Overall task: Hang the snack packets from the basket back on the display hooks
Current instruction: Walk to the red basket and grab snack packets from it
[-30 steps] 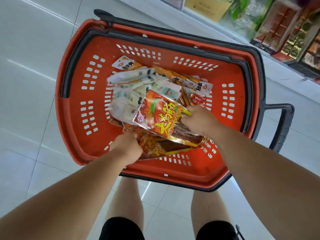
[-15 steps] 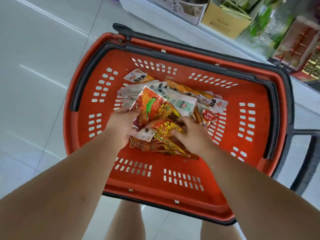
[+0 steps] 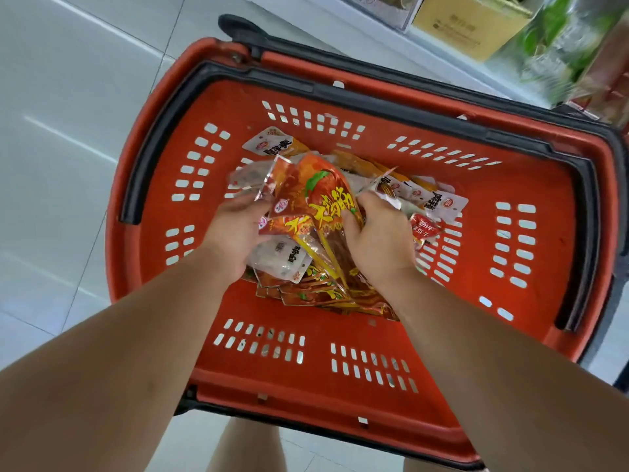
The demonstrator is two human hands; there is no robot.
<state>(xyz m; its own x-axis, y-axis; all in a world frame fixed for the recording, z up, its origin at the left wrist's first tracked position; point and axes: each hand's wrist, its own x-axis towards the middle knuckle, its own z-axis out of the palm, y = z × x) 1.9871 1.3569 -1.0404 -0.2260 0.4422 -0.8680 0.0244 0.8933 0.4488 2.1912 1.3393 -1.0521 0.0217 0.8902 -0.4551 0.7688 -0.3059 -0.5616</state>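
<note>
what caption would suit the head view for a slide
Inside a red plastic shopping basket on pale floor tiles, the left hand and right hand grip glossy red-orange snack packets.

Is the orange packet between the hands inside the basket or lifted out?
Inside, apparently: left hand and right hand hold the orange packet low over the packet pile, within the basket walls.
</note>
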